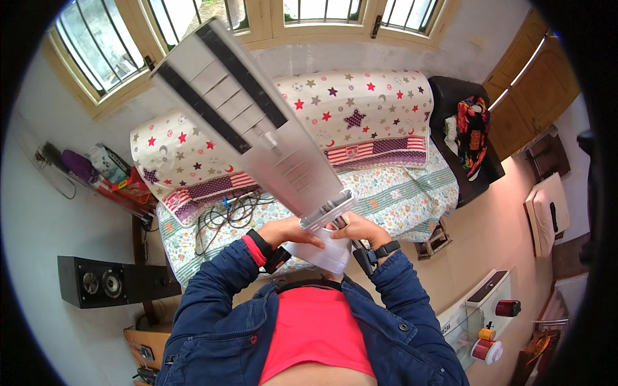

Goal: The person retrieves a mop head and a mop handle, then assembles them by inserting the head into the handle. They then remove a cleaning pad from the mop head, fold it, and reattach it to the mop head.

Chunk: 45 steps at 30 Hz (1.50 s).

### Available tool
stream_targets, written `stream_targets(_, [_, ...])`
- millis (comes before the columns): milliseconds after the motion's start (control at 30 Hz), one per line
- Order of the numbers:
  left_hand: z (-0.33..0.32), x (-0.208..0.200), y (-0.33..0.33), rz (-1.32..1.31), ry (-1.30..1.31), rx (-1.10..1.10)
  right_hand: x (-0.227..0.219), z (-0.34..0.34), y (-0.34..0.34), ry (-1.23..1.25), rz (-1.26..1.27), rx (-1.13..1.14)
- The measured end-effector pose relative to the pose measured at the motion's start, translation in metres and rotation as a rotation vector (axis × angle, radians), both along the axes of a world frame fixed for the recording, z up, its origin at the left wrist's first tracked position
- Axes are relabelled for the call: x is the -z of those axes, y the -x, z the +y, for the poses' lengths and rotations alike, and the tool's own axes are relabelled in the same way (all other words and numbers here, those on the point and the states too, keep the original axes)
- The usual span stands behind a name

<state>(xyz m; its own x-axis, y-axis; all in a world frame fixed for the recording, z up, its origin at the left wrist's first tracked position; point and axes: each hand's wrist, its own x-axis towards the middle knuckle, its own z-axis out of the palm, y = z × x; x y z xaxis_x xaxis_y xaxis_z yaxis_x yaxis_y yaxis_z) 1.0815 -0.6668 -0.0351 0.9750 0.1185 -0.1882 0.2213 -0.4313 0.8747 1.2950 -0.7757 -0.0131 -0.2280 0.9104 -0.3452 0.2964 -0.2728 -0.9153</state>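
Observation:
A long pale grey plastic panel (283, 138) with two black strips and several crosswise slots rises tilted in front of me, its top leaning left toward the windows. Its lower end is an open rim, and a white plastic piece (325, 251) sits just beneath, at my waist. My left hand (286, 231) is closed on the left side of that lower end, thumb across the white piece. On the other side, my right hand (357, 228) grips the rim with its fingers bent. Both wrists carry black straps with small devices. The join between panel and white piece is partly hidden.
Behind the panel stands a sofa with a star-patterned cover (380, 109) and a flowered sheet (412, 199). Black cable (235, 212) lies coiled there. A black speaker (106, 283) is at left. A sewing machine (473, 315) with thread spools (487, 350) stands at lower right.

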Motion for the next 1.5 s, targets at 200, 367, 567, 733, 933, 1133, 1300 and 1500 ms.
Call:
stream_targets(200, [0.033, 0.025, 0.04, 0.103, -0.38, -0.175, -0.013, -0.009, -0.013, -0.004, -0.05, 0.164])
stream_targets(367, [0.047, 0.001, 0.088, -0.466, -0.286, -1.026, -0.021, -0.01, -0.023, 0.024, -0.148, 0.127])
stream_targets(567, [0.031, -0.039, 0.076, -0.519, -0.262, -0.971, -0.025, 0.004, -0.005, 0.075, -0.137, 0.129])
stream_targets(733, [0.035, -0.064, 0.076, -0.394, 0.296, -0.744, -0.02, 0.011, 0.007, 0.022, -0.219, 0.088])
stream_targets(933, [0.039, -0.077, 0.059, -0.251, 0.156, -0.783, 0.004, 0.009, 0.008, -0.203, -0.288, 0.157])
stream_targets(1133, [0.028, -0.092, 0.048, -0.427, 0.531, -0.755, 0.02, 0.005, -0.008, -0.24, -0.353, 0.251])
stream_targets(1300, [0.02, -0.098, 0.034, -0.572, 0.918, -0.761, 0.059, 0.006, -0.013, -0.244, -0.365, 0.181])
stream_targets(1500, [0.007, -0.078, 0.014, -0.438, 0.882, -0.722, 0.117, 0.002, -0.015, -0.1, -0.236, 0.28])
